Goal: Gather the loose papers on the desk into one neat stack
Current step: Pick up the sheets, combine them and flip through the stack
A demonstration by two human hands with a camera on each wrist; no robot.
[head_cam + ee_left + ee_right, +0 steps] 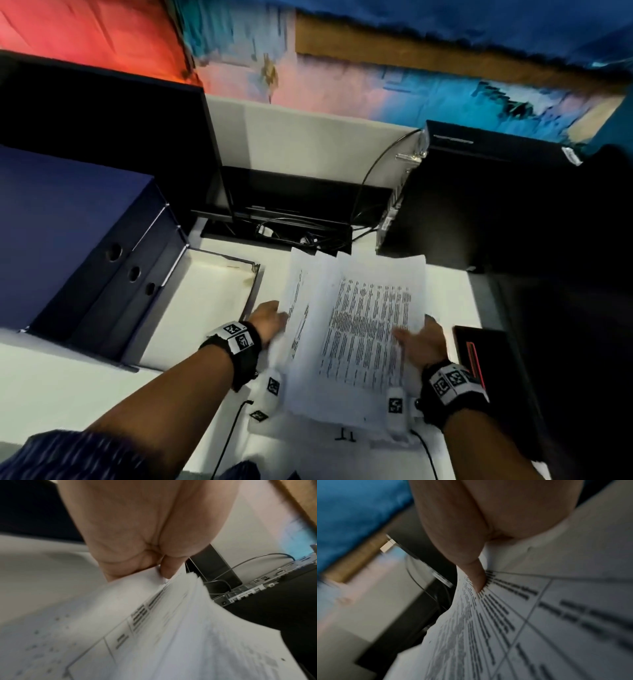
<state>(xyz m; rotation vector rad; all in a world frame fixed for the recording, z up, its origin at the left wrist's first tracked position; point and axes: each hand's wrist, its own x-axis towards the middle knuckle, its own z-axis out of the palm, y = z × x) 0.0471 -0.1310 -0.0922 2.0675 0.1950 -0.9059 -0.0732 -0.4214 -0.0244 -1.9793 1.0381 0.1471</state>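
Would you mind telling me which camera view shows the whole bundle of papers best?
The head view: it shows the papers entire, sheets fanned and unaligned, between the left hand and right hand. The left wrist view shows only blurred sheet edges, the right wrist view a close patch of printed text under one finger.

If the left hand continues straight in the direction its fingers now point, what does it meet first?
Probably the papers themselves: the left hand points rightward and already grips their left edge. Beyond them lies the right hand; depth is uncertain.
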